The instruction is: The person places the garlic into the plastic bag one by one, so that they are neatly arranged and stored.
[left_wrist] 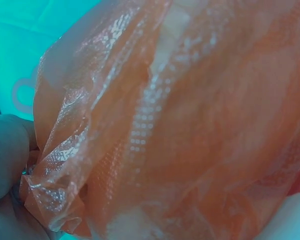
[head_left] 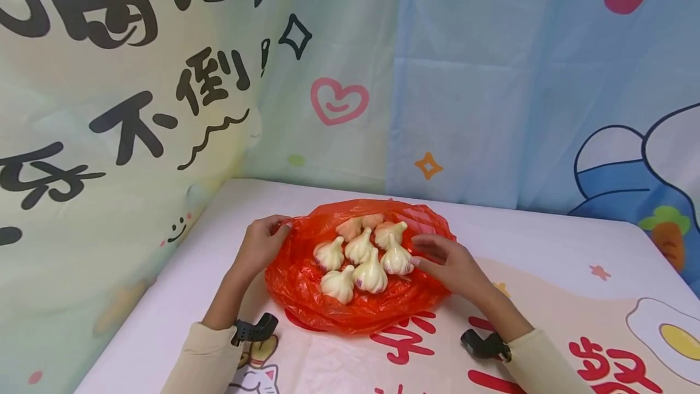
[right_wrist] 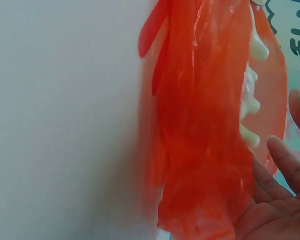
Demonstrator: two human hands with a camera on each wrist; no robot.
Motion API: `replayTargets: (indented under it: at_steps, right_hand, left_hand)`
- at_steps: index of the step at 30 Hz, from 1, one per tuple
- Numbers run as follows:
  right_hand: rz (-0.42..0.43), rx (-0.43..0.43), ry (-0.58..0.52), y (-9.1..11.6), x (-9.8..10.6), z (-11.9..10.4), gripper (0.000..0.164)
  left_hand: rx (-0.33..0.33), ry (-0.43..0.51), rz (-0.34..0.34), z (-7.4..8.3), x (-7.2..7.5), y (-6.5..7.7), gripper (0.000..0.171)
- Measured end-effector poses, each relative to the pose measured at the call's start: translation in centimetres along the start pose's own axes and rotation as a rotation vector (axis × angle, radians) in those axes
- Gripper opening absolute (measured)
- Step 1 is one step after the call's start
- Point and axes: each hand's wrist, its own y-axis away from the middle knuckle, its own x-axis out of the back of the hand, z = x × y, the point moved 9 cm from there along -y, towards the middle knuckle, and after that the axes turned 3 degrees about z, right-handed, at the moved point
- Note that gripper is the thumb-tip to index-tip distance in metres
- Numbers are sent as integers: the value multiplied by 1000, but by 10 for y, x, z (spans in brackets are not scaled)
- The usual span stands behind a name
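A red plastic bag (head_left: 306, 303) lies spread open on the table, with several white garlic bulbs (head_left: 370, 272) inside it. Two bulbs at the back sit partly behind the thin red film. My left hand (head_left: 261, 245) pinches the bag's left rim between thumb and fingers; the left wrist view shows the crumpled film (left_wrist: 55, 200) at the fingertips. Over the bag's right side is my right hand (head_left: 451, 263), fingers extended and apart, close beside the rightmost garlic bulb (head_left: 397, 258). In the right wrist view the right palm (right_wrist: 275, 215) faces the bag's side, and nothing is gripped.
A printed cloth with red characters (head_left: 404, 339) and a fried egg picture (head_left: 675, 336) covers the table (head_left: 547, 242). Behind and to the left hang printed curtains (head_left: 459, 78). Black wrist cameras (head_left: 483, 344) are strapped to both wrists.
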Motion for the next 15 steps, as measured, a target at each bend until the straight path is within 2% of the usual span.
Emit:
replayTargets:
  at_steps: [4,9,12,15]
  right_hand:
    - [46,19,12,12,14,0,40]
    - [134,62,76,28,44,-5,34]
    - [208,119,141,37,68,-8,30]
    - [276,155,262,44,94,-7,27]
  left_hand:
    - [1,-2,-5,-2,-1,-2,25]
    - [-11,-13,-18,-5,-3,-2,27]
    - [-4,-25,-39,-8,-3,0,38]
    - [4,-36,-60,-10,-1,3,55]
